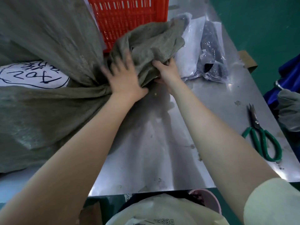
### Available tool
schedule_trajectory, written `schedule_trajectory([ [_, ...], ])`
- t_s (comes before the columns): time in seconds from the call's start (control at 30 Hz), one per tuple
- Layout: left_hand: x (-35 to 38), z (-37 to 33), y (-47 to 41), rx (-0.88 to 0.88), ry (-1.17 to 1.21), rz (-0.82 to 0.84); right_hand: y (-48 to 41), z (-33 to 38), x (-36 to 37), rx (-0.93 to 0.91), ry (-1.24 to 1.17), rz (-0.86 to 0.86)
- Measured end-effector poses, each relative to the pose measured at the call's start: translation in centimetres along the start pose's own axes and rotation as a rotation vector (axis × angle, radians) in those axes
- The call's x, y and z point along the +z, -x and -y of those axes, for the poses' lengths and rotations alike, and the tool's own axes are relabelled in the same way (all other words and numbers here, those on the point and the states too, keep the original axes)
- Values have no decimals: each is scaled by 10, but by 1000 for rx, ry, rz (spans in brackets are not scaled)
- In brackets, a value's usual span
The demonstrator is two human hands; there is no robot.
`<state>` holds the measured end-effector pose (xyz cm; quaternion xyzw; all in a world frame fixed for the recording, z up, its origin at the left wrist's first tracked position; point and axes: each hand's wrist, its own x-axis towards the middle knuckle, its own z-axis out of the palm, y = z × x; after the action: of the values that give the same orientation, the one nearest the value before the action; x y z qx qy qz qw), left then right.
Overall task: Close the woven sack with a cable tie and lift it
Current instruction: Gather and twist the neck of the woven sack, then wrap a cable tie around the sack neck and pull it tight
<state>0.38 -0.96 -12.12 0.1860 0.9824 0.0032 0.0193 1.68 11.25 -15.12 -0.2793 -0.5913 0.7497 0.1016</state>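
Head view over a steel table (162, 143), grey woven sack (40, 111) filling frame left, left hand (125, 78) spread flat on its gathered neck, right hand (167, 70) gripping the loose mouth, white label (32, 75) with illegible black handwriting, green-handled scissors (263, 132) at right, orange crate (129, 18) top centre.

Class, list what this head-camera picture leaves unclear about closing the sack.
1. Cable tie: none visible; the sack neck folds and both hands cover where it might be.
2. Left hand: fingers motion-blurred, grip unclear.
3. Right hand: fingertips buried under cloth.
4. Sack contents: hidden by fabric; sack cut off at left edge.
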Motion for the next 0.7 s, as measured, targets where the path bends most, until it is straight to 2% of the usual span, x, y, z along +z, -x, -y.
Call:
schedule_trajectory([
  [0.07,-4,-30,-1,195,67,-226,-6,0,-3,-38,64,-64],
  [0.1,-7,-45,-3,290,84,-262,-8,1,-6,-33,106,-83],
  [0.17,-5,-72,-10,413,151,-167,-13,2,-21,12,171,-126],
  [0.23,0,-86,-18,413,321,-52,-13,5,-38,98,164,-111],
  [0.33,9,-108,-32,478,488,-8,-9,11,-69,111,157,-76],
  [0.4,10,-130,-39,543,548,8,-12,13,-88,92,118,-176],
  [0.5,13,-158,-51,493,702,92,-25,11,-115,120,33,-378],
  [0.6,23,-176,-62,483,733,208,-38,5,-140,44,346,-466],
  [0.7,37,-185,-70,496,665,280,-47,4,-151,25,706,-365],
])
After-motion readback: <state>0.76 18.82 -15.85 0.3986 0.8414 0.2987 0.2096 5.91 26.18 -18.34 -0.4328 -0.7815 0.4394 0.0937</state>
